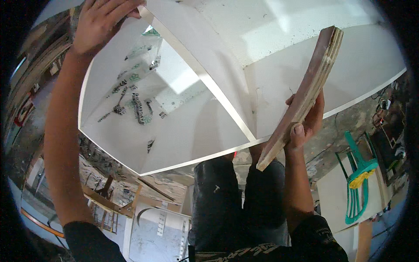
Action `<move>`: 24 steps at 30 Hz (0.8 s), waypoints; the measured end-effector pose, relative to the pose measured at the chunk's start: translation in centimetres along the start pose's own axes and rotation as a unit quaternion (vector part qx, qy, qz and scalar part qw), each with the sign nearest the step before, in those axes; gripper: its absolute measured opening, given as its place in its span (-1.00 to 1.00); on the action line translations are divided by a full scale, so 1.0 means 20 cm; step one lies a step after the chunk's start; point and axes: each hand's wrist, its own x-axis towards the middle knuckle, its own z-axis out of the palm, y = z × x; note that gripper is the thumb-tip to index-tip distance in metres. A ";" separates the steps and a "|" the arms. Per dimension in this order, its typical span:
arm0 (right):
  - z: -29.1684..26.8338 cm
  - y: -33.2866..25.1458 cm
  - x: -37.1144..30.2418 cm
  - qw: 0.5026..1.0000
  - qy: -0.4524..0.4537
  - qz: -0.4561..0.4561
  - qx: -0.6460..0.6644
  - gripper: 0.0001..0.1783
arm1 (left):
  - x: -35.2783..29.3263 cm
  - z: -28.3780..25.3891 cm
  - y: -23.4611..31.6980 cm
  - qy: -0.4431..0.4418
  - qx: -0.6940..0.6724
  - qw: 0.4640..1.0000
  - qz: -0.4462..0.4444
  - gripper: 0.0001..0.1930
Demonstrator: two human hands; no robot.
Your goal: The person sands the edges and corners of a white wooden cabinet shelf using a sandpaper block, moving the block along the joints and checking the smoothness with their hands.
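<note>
A white board cabinet carcass (197, 162) lies open side up in front of me, split by a white divider panel (205, 77). My left hand (101, 24) is at the far left end of it, fingers closed over the edge near the divider's far end; the fingertips are partly hidden. In my right hand (310, 120) is a length of plywood (301, 94), reddish brown on its face with rough, layered edges. I hold it tilted above the near edge, right of the divider, thumb on the near side and fingers behind.
Clear plastic film (139, 94) with black and green print lies in the left compartment. To the right, a green plastic chair (357, 196) with something yellow on it stands by a pale board (329, 192). Wooden pieces (107, 201) and clutter lie at the lower left.
</note>
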 end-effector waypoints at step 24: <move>0.00 -0.02 -0.05 0.996 -0.016 0.061 -0.067 0.22 | 0.16 -0.13 -0.17 -0.083 -0.166 0.983 -0.004 -0.80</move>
